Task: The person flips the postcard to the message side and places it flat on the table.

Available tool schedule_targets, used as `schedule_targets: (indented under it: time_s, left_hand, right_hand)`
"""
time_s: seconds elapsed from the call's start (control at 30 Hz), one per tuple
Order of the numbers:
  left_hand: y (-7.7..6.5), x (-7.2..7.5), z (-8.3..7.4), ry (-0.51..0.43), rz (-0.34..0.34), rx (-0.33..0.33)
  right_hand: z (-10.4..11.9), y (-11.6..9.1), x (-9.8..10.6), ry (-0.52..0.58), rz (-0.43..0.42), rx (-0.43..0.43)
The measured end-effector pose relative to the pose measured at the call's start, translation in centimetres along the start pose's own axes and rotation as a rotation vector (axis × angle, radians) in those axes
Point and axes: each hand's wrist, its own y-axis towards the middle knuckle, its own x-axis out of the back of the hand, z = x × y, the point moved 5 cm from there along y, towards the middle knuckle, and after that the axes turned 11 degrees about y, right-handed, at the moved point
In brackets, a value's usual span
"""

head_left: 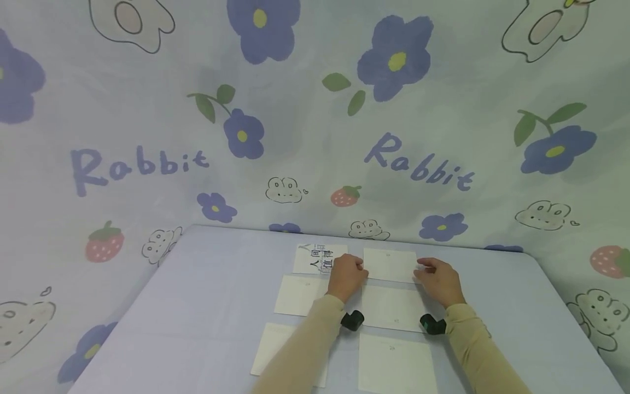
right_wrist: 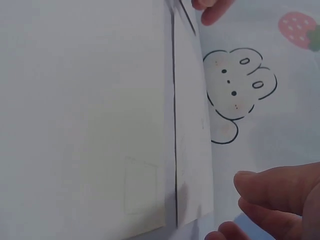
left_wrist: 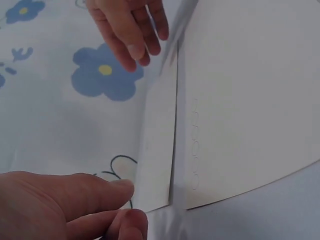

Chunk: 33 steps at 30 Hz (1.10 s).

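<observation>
In the head view, a blank white card [head_left: 390, 265] with a tiny mark lies flat at the back right of the card layout. My left hand [head_left: 348, 278] is at its left edge, partly over a card with dark Chinese characters [head_left: 317, 259]. At the opposite edge is my right hand [head_left: 441, 280], fingers loosely bent. The left wrist view puts the left thumb [left_wrist: 102, 192] close beside the far card [left_wrist: 159, 145]; contact there is unclear. A gap separates the right thumb [right_wrist: 265, 187] from that card's edge [right_wrist: 195, 150] in the right wrist view. Neither hand visibly grips anything.
Nearer me lie more white cards in two columns: middle left [head_left: 297, 295], middle right [head_left: 394, 309], front left [head_left: 275, 347] and front right [head_left: 396, 364]. My left forearm covers parts of the left ones. A patterned cloth [head_left: 305, 137] hangs behind the pale table [head_left: 197, 306].
</observation>
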Motion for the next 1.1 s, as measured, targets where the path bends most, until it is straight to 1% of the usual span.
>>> schedule_targets:
  time_s: [0.1, 0.2, 0.37, 0.5, 0.67, 0.77, 0.97, 1.1]
  left_hand:
    - [-0.1, 0.5, -0.2, -0.025, 0.006, -0.012]
    - [-0.2, 1.1, -0.2, -0.046, 0.011, -0.02]
    - [-0.2, 2.1, 0.1, -0.025, -0.003, -0.031]
    - [-0.2, 2.8, 0.3, -0.009, -0.018, -0.047]
    - [-0.2, 3.9, 0.9, -0.025, -0.016, -0.044]
    - [-0.2, 4.8, 1.5, -0.032, -0.032, -0.034]
    - [0.2, 6.0, 3.3, -0.006, -0.07, -0.007]
    - [0.5, 6.7, 4.4, 0.016, -0.082, 0.025]
  right_hand:
    - [0.5, 0.0, -0.2, 0.009, -0.01, 0.04]
    - [1.4, 0.0, -0.5, 0.023, -0.014, 0.103]
    - [3.3, -0.1, -1.2, 0.056, -0.006, 0.174]
    - [4.5, -0.2, -2.0, 0.086, 0.007, 0.197]
    - [5.3, -0.3, -3.5, 0.11, 0.038, 0.196]
    - [6.0, -0.4, -4.4, 0.135, 0.064, 0.179]
    - [7.0, -0.4, -6.5, 0.172, 0.111, 0.158]
    - [7.7, -0.3, -7.9, 0.184, 0.133, 0.138]
